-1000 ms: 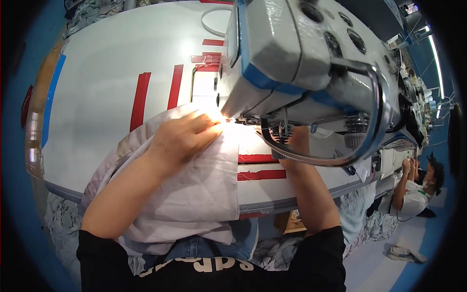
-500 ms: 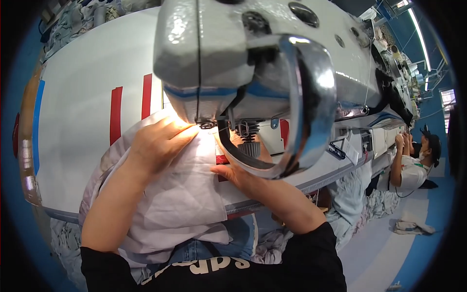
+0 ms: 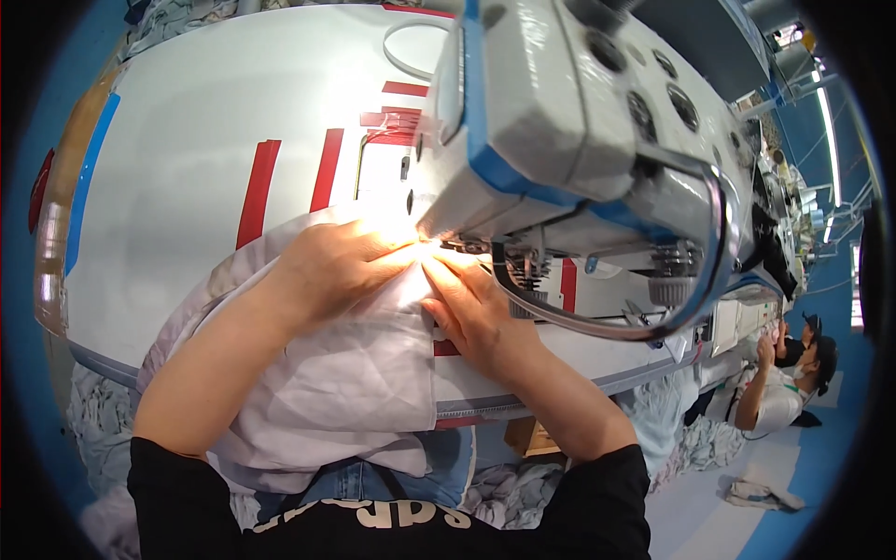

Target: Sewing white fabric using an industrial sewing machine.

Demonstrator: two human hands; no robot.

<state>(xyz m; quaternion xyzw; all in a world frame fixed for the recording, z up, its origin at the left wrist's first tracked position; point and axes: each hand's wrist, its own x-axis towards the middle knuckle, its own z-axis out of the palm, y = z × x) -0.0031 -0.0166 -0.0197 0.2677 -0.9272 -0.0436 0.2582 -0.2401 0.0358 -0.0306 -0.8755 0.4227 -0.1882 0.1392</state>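
A white cloth [image 3: 359, 378] lies across the front of the sewing table and hangs over its edge onto my lap. My left hand [image 3: 341, 266] presses its fingers together on the upper part of the cloth, just left of the brightly lit needle area. My right hand [image 3: 476, 313] meets it there, its fingertips on the cloth's edge and its thumb lower down. Glare hides the exact grip of the fingertips. Directly above and to the right stands the sewing machine [image 3: 551, 112], with a curved chrome bar [image 3: 695, 313] overhanging my right wrist.
The white tabletop [image 3: 177, 187] carries red tape strips [image 3: 259, 191] and a blue strip at its left end. Small tools [image 3: 639, 313] lie to the right. Heaps of fabric [image 3: 509, 495] are below the table. Another person [image 3: 775, 383] sits at the far right.
My right hand has come from beside the cloth, under the chrome bar, up to my left hand at the cloth's edge. The view has shifted, uncovering more tabletop behind the machine.
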